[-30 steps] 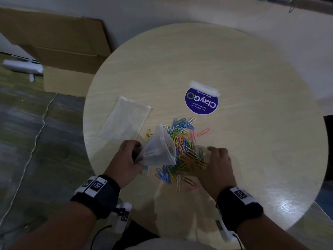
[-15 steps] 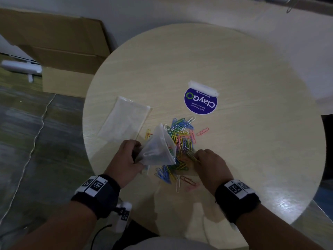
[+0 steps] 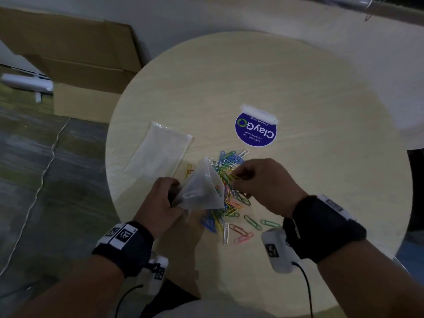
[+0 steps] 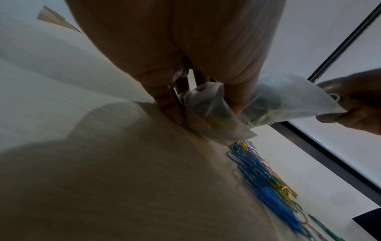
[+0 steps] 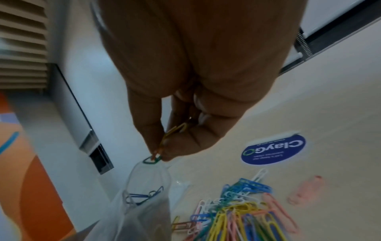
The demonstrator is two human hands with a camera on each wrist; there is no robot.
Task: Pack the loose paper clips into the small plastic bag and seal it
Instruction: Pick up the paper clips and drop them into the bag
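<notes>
A heap of coloured paper clips (image 3: 229, 193) lies on the round wooden table (image 3: 298, 88), near its front. My left hand (image 3: 164, 200) grips a small clear plastic bag (image 3: 200, 189) by its lower end, mouth held open toward the right. A few clips show inside the bag (image 5: 142, 195). My right hand (image 3: 259, 180) pinches a small bunch of clips (image 5: 164, 143) right at the bag's mouth. In the left wrist view my fingers (image 4: 171, 106) curl round the bag (image 4: 274, 101) above the clips (image 4: 266, 177).
A second flat clear bag (image 3: 160, 152) lies on the table at the left. A blue round ClayGO sticker (image 3: 255, 130) sits beyond the heap. A few stray clips (image 3: 243, 230) lie near the front edge. Cardboard boxes (image 3: 75, 60) stand on the floor at the far left.
My right hand has gathered clips from the heap, lifted off the table and moved left and up to the bag's mouth. The left hand and bag have stayed put.
</notes>
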